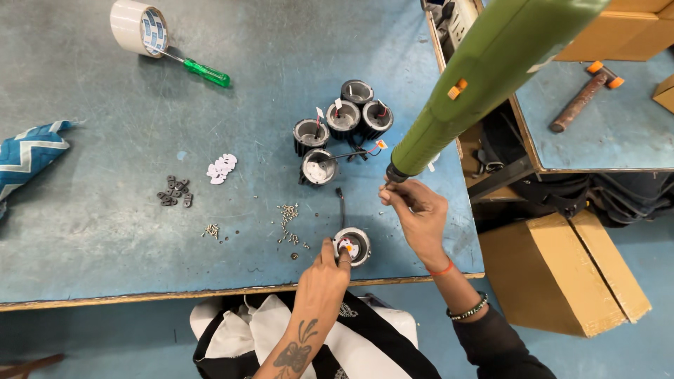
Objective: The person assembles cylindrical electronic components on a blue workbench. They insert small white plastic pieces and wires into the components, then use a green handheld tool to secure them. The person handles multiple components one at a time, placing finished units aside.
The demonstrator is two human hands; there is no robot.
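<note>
My left hand (328, 265) rests its fingertips on a small round lamp housing (353, 245) near the front edge of the blue table (105, 231), pinching a small orange and white piece on the housing's rim. My right hand (415, 209) is pinched around the bit at the tip of a green electric screwdriver (491, 67), which hangs down at a slant from the upper right. The bit is just right of and above the housing. A short black wire (341, 203) sticks out behind the housing.
Several black cylindrical housings (344, 118) stand at mid-table. Loose screws (288, 219), dark brackets (175, 191) and white discs (222, 168) lie to the left. A tape roll (139, 27) and a green-handled screwdriver (205, 71) lie far left. A hammer (581, 98) and a cardboard box (562, 274) are on the right.
</note>
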